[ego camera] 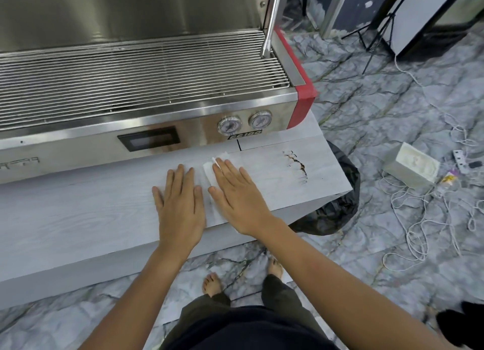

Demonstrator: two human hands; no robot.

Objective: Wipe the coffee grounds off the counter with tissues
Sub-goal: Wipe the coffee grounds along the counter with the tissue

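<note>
A thin dark streak of coffee grounds (298,165) lies on the pale wood-grain counter (78,218) near its right end. A white tissue (210,172) lies flat on the counter, left of the grounds. My right hand (235,195) rests palm-down on the tissue with fingers spread, covering most of it. My left hand (180,203) lies flat on the bare counter just left of the tissue, fingers apart, holding nothing. The grounds sit about a hand's width right of my right hand.
A steel espresso machine (157,93) with red trim stands along the counter's back. A black bin bag (337,197) sits on the floor past the counter's right end. A white box (411,166) and tangled cables (432,218) lie on the marble floor.
</note>
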